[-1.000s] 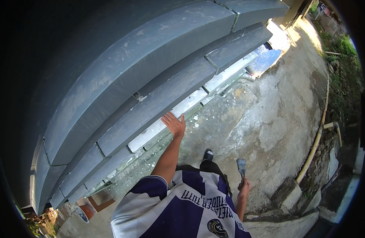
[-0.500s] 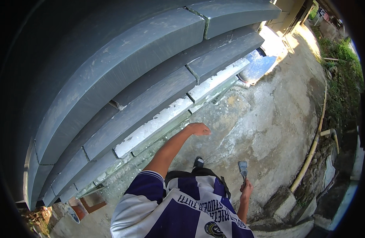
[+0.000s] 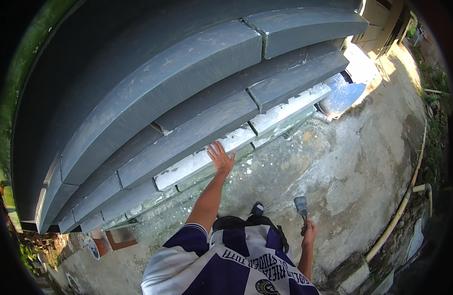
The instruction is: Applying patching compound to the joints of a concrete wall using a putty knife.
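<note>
My left hand (image 3: 221,158) is stretched out with its fingers spread, at the peeling white ledge (image 3: 187,168) low on the wall; the fingertips appear to touch its surface. Nothing is held in that hand. Wrapped round a paintbrush (image 3: 301,206) is my right hand (image 3: 309,232), at my right side over the concrete. The brush points away from me, its wide bristles dark grey. Above the white ledge run stepped dark grey ledges (image 3: 187,135), split by narrow gaps.
A blue drum (image 3: 340,93) stands beyond the ledge's far end. Stained concrete ground (image 3: 280,162) stretches along the wall. A pale pipe (image 3: 401,206) runs along the right, beside stones and plants. At the lower left lies a brown rectangular object (image 3: 120,240) by the wall's near end.
My left hand has moved left and forward from above the ground to the white ledge, and its fingers have spread. My right hand keeps the paintbrush at my side.
</note>
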`<state>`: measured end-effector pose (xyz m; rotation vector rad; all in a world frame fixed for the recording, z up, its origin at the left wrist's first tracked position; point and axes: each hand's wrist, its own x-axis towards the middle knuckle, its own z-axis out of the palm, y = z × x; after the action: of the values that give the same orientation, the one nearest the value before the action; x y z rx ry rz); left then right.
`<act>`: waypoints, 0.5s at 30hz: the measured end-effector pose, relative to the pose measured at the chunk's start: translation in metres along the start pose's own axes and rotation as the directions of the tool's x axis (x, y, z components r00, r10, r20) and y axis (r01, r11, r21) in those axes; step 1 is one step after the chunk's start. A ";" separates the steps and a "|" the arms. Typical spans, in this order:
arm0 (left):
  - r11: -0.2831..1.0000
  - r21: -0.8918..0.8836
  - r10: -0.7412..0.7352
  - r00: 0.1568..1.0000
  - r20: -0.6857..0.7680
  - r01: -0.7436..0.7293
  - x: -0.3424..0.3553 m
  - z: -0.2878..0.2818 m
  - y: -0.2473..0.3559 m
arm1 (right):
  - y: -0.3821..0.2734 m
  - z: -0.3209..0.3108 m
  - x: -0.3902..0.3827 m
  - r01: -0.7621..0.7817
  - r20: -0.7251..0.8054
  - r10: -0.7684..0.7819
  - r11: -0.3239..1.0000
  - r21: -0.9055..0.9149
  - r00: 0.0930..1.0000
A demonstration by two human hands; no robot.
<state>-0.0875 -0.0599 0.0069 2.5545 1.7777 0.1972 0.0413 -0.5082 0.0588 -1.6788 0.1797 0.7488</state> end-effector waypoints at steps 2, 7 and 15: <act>0.997 -0.008 0.075 0.997 0.033 -0.075 0.012 0.002 0.032 | -0.002 -0.006 -0.007 -0.004 -0.009 0.004 1.000 -0.007 1.000; 0.547 -0.673 0.814 0.506 0.286 -0.499 0.009 0.005 0.117 | 0.012 -0.033 -0.017 -0.017 -0.073 0.018 1.000 0.017 0.997; 0.553 -0.588 0.647 0.749 -0.144 -0.590 -0.030 -0.004 0.096 | 0.015 -0.044 -0.021 0.019 -0.151 -0.006 0.996 0.088 0.988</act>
<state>-0.0091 -0.1218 0.0172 2.4774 0.5206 0.5475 0.0340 -0.5585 0.0615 -1.6503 0.3042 0.5955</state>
